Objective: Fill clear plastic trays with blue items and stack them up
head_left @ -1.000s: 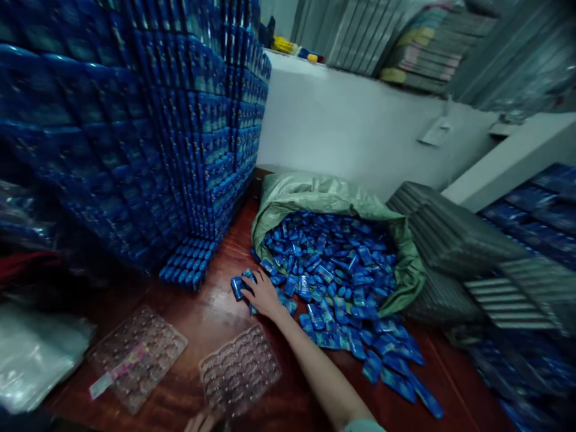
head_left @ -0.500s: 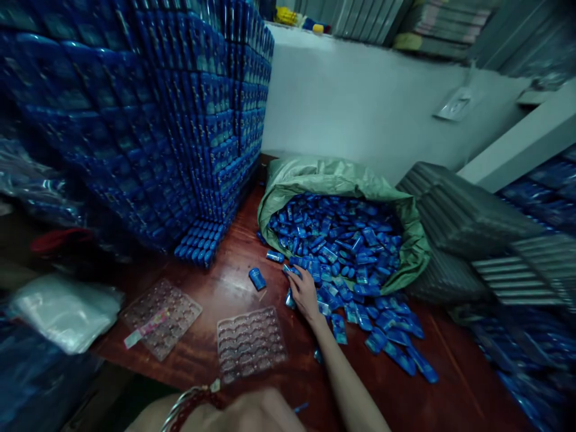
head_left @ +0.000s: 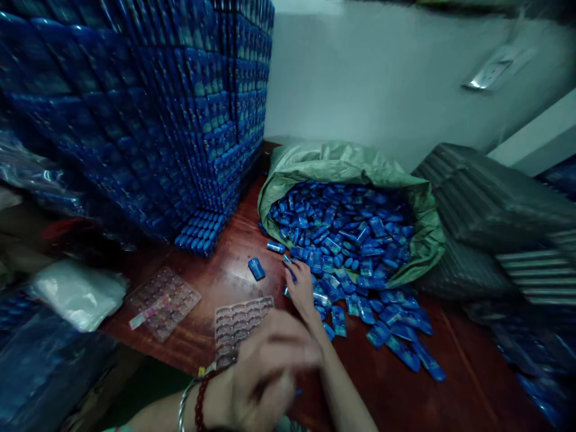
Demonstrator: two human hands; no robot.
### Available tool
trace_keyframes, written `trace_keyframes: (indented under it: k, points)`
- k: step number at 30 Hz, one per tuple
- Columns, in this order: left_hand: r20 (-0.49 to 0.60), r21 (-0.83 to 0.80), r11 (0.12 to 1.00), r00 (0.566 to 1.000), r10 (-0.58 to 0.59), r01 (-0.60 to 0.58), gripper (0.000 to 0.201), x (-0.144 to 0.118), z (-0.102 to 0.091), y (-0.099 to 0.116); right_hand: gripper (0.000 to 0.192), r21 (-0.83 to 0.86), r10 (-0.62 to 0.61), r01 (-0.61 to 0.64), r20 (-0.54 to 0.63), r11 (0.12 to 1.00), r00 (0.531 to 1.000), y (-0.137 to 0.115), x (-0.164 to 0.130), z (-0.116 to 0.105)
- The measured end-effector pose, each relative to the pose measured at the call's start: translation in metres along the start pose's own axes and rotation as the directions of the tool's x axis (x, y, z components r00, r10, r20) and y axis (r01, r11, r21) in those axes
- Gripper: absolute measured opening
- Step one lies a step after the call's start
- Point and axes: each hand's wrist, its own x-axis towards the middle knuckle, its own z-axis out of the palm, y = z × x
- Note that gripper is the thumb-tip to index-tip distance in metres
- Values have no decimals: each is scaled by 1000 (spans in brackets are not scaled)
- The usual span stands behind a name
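Hundreds of small blue packets (head_left: 342, 234) fill a green sack (head_left: 342, 165) lying open on its side, and many spill out of its mouth across the red-brown tabletop (head_left: 234, 264); the right hand (head_left: 300, 289) rests palm down at the near edge of that spill, fingers spread over a few packets, though whether it actually grips any I cannot tell; the left hand (head_left: 265, 372) hangs blurred close to the camera, fingers loosely curled, bangles at the wrist, and whether it holds anything I cannot tell; one stray blue packet (head_left: 256, 268) lies apart, just left of the right hand; two clear blister trays sit nearer the person, one (head_left: 240, 321) partly behind the left hand, the other (head_left: 164, 302) further left with a pink strip on it; a tall stack of filled blue trays (head_left: 148, 114) rises on the left; grey ribbed bundles (head_left: 486, 204) lie to the right of the sack.
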Motion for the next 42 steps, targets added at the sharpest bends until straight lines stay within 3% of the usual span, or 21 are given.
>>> trace_keyframes:
  k: [2, 3, 6, 9, 12, 14, 16, 17, 19, 20, 22, 25, 29, 33, 38, 42]
  points:
    - [91, 214, 967, 983, -157, 135, 37, 1, 12, -27, 35, -147, -10, 24, 95, 989, 995, 0, 28, 8]
    - [131, 362, 907, 952, -278, 215, 41, -5, 17, -46, 38, -227, 15, 13, 124, 974, 992, 0, 41, 11]
    - [195, 680, 664, 796, -573, 312, 60, -41, 28, -102, 48, -411, 163, -100, 121, 906, 979, 5, 72, 15]
    - [278, 739, 620, 719, -637, 264, 66, -76, 41, -131, 47, -468, 214, -127, 137, 875, 967, 12, 76, 14]
    - [354, 672, 709, 749, -561, 213, 63, -83, 59, -135, 38, -465, 143, -28, 213, 885, 967, 17, 57, 10]
    - [300, 606, 760, 817, -492, 235, 57, -65, 64, -143, 34, -448, 108, 21, 260, 894, 959, 20, 45, 3]
    - [121, 525, 786, 886, -448, 326, 50, -30, 57, -164, 33, -410, 108, 4, 251, 912, 962, 24, 45, -6]
    - [12, 474, 795, 900, -435, 378, 47, -7, 49, -180, 35, -381, 110, -19, 219, 924, 970, 26, 51, -11]
    - [-165, 332, 792, 859, -485, 512, 46, 44, 28, -219, 39, -311, 113, -72, 114, 948, 987, 30, 76, -22]
    - [-200, 317, 780, 842, -501, 540, 47, 69, 17, -240, 42, -282, 116, -95, 57, 955, 992, 31, 94, -27]
    - [-219, 302, 766, 824, -523, 567, 49, 115, 2, -276, 49, -268, 166, -163, -12, 950, 986, 33, 135, -35]
    - [-157, 270, 762, 808, -568, 589, 36, 158, 0, -309, 51, -359, 268, -235, 44, 903, 962, 31, 190, -38]
    - [-113, 206, 733, 760, -640, 648, 25, 174, 18, -325, 53, -503, 313, -161, 233, 849, 921, 31, 231, -32]
    - [-126, 141, 705, 719, -683, 695, 30, 168, 31, -331, 52, -543, 365, -157, 300, 825, 881, 37, 246, -29]
    - [-160, 77, 700, 702, -694, 710, 42, 141, 48, -312, 55, -557, 403, -165, 338, 814, 851, 34, 237, -33]
    - [-163, 6, 752, 743, -649, 659, 58, 122, 71, -293, 59, -547, 438, -189, 371, 816, 818, 32, 208, -34]
